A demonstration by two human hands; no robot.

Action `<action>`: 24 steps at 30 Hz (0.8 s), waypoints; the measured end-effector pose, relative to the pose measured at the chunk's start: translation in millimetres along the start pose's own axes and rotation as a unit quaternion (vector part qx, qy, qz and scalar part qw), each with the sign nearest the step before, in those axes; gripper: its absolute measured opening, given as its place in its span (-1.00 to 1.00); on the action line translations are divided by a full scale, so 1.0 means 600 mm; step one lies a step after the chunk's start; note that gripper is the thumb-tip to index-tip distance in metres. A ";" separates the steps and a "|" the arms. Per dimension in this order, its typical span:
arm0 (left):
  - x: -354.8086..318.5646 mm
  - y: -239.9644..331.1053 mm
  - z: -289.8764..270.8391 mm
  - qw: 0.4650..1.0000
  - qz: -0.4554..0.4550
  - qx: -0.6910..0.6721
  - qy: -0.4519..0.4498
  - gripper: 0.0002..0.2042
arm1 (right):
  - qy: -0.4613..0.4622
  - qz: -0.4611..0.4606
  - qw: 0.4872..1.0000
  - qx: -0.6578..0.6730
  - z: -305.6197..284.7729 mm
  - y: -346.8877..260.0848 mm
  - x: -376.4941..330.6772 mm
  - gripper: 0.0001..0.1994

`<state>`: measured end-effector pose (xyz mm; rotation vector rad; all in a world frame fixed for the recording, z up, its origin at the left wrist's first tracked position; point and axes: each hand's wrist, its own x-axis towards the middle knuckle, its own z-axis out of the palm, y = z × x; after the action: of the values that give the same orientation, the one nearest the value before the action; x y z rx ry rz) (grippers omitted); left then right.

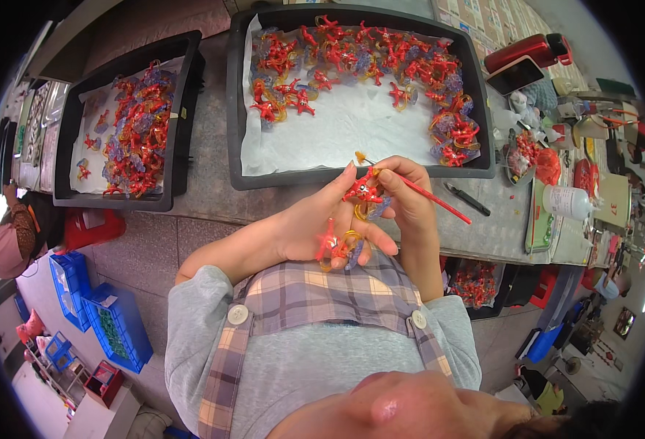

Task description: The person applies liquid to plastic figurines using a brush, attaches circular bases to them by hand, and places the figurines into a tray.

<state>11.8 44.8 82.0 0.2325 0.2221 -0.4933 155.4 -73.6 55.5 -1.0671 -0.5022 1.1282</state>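
Note:
My left hand [299,223] holds a small red figurine [364,188] with yellow and purple parts between its fingertips. A second red figurine [328,240], with a yellow ring and a purplish piece, rests against the same palm and lower fingers. In my right hand [416,205] is a thin red paintbrush [439,201], gripped between thumb and fingers. Its yellowish tip points up and left, just above the first figurine; whether it touches cannot be made out. Both hands are in front of the plaid apron, at the near edge of a large black tray [293,179].
Many similar figurines lie on white paper in the large tray, and more fill a second black tray [181,124] at left. On the right are a black-handled knife [469,199], a white bottle [567,203], a red flask [523,53] and a phone [516,75]. Blue crates [114,322] stand below.

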 end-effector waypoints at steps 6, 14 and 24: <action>0.000 0.001 0.009 1.000 0.016 0.023 0.011 -0.24 | -0.002 0.033 0.996 0.079 0.003 0.003 -0.002 -0.85; 0.002 -0.001 0.005 0.999 0.031 0.027 0.035 -0.32 | -0.009 0.000 0.998 0.057 0.004 0.005 -0.001 -0.85; 0.004 -0.006 -0.004 0.997 0.030 0.061 0.024 -0.40 | -0.019 -0.038 0.999 -0.008 0.008 -0.013 -0.003 -0.89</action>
<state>11.8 41.1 78.3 0.3685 0.2310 -0.4429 154.6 -73.3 65.0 -1.0331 -0.5779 1.0796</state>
